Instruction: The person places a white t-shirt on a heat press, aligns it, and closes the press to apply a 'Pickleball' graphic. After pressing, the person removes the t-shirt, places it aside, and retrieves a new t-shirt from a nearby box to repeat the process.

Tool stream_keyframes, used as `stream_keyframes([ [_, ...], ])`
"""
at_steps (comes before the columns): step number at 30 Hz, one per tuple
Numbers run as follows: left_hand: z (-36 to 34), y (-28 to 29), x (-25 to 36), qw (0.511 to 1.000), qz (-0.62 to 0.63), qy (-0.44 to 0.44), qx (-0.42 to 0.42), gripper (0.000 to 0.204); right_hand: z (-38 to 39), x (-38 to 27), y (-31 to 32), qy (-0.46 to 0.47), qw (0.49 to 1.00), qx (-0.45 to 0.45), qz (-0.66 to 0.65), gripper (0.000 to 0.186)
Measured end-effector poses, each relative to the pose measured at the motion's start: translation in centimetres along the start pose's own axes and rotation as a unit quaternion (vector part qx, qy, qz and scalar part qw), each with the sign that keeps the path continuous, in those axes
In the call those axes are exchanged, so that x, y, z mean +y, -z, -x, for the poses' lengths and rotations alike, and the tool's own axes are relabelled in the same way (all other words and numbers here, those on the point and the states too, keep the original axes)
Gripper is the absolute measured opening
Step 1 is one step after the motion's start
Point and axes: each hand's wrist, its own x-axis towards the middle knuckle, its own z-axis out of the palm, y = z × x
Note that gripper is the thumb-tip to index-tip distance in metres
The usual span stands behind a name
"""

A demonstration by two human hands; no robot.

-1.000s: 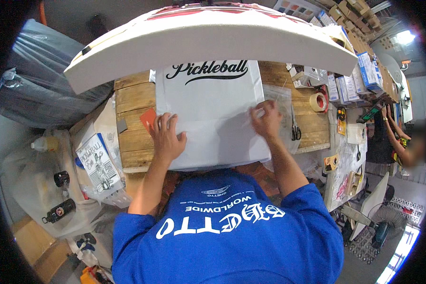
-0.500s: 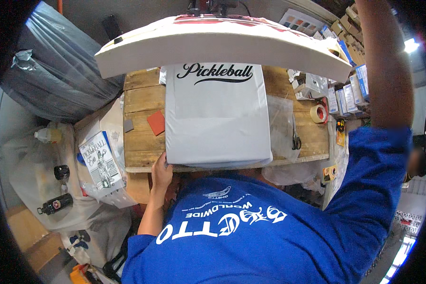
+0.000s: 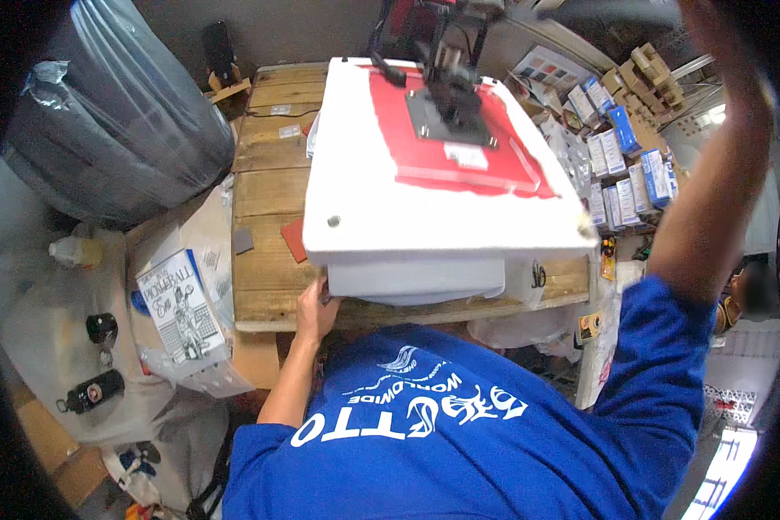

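Note:
A heat press with a white upper plate and a red patch on top spreads over the wooden table. Beneath its front edge shows a light grey shirt stretched on the lower platen; the plate covers its print. At the near left corner of that platen is my left hand, fingers closed on the edge, some of them hidden. My right forearm reaches up at the right, blurred, and its hand lies outside the picture. A blurred dark bar runs near it at the top.
Left of the press lie a red-orange pad and a grey pad. Scissors rest at the right. A printed sheet and a black bottle are at far left. Several boxes stack at back right.
The upper plate has come down and toward me over the shirt, covering its black lettering. My right arm has lowered somewhat; my left hand stays at the platen's corner.

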Motion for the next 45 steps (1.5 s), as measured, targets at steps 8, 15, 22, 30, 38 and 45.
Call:
stream_keyframes([
  [8,-2.9,0.2,-3.0,0.996,0.086,0.009,-0.028,0.038,3.3,-10.6,-7.7,-0.098,0.601,-0.657,-0.444,0.034],
  [15,-4.8,0.5,-3.1,0.996,0.067,-0.004,-0.064,0.027,10.1,-18.8,-16.6,-0.070,0.676,-0.592,-0.433,0.032],
  [22,-3.0,-1.2,-6.4,0.984,0.141,0.085,-0.072,0.040,16.9,-21.4,-18.5,-0.135,0.812,-0.408,-0.395,0.036],
  [30,-3.7,-6.1,-11.7,0.577,-0.039,0.304,-0.757,0.020,23.4,-31.7,-12.0,-0.390,0.913,0.051,-0.106,0.044],
  [38,9.0,-23.6,5.2,0.493,-0.316,-0.360,-0.727,0.029,58.7,-54.1,20.8,-0.904,0.381,-0.157,0.111,0.014],
  [45,42.6,-36.8,23.5,0.344,-0.071,-0.542,-0.763,0.025,70.0,-72.8,38.3,-0.899,0.202,-0.226,0.316,0.065],
])
